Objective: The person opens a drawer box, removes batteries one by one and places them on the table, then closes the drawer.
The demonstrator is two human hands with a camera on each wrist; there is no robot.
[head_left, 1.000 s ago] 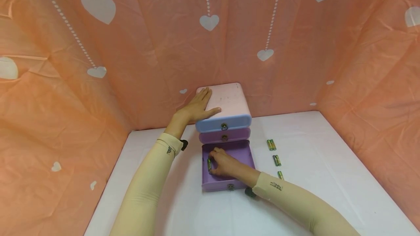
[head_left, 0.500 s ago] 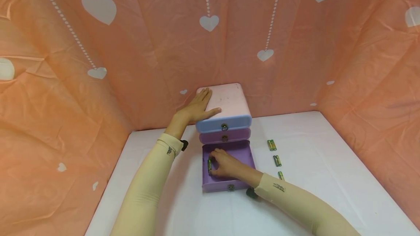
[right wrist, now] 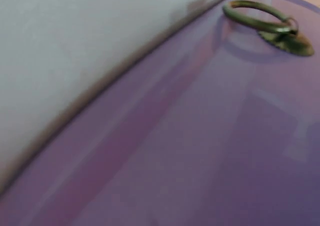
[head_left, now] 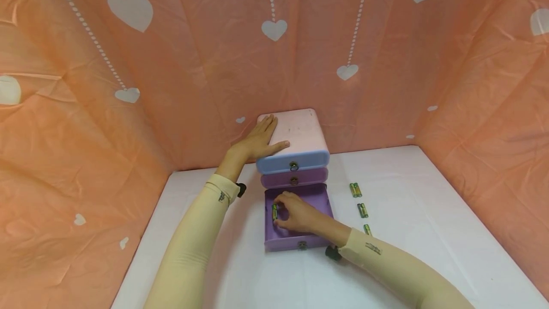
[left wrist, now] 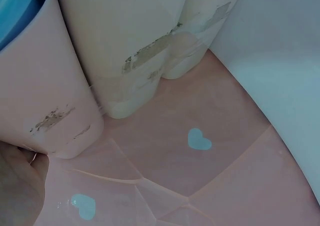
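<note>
My left hand [head_left: 259, 139] rests with straight fingers on the pink top of a small drawer cabinet [head_left: 300, 130]. Below its blue and purple closed drawers, the lowest purple drawer [head_left: 283, 243] is pulled out. Inside it, near the left wall, my right hand [head_left: 299, 213] pinches a green battery [head_left: 274, 212] end to end between thumb and fingers. The left wrist view shows the cabinet's side [left wrist: 50, 95] with part of the hand at the lower left. Only the drawer front and its brass ring pull [right wrist: 257, 18] fill the right wrist view; the hand is hidden there.
On the white table [head_left: 411, 213], right of the drawer, lie a far battery pair [head_left: 355, 190], a middle battery pair [head_left: 362, 210] and a nearer battery [head_left: 367, 230] close to the right sleeve. An orange cloth with hearts [head_left: 206, 85] stands behind the cabinet.
The right wrist has shifted slightly to the right, and the battery sits a little farther back in the drawer. The left hand has stayed in place.
</note>
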